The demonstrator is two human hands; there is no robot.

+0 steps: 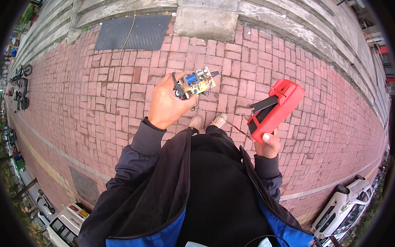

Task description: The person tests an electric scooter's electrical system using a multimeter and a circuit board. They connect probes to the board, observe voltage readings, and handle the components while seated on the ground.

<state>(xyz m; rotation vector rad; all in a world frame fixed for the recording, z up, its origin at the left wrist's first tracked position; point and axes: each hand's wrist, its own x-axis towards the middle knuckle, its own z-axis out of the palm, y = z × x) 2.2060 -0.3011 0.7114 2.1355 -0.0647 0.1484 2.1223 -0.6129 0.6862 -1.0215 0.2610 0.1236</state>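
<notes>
My left hand (167, 100) grips a small circuit board (200, 82) by its near left end, fingers and thumb closed round it. The board is tan, with a blue-wound transformer on top, several small parts and loose wires. A black piece sticks out at its far right end. To the right, my right hand (268, 145) is closed on the lower end of a red multimeter (280, 107), held tilted. A black flap (264, 104) stands out from its case. One thin dark lead runs from its lower end toward my shoes. Most of my right fingers are hidden beneath the case.
Red brick paving (225, 63) lies below, with my shoes (218, 120) on it. Grey stone steps (205, 26) and a dark mat (132, 33) are at the far side. Parked cars (344, 209) stand at the lower corners, and motorbikes (21, 89) at left.
</notes>
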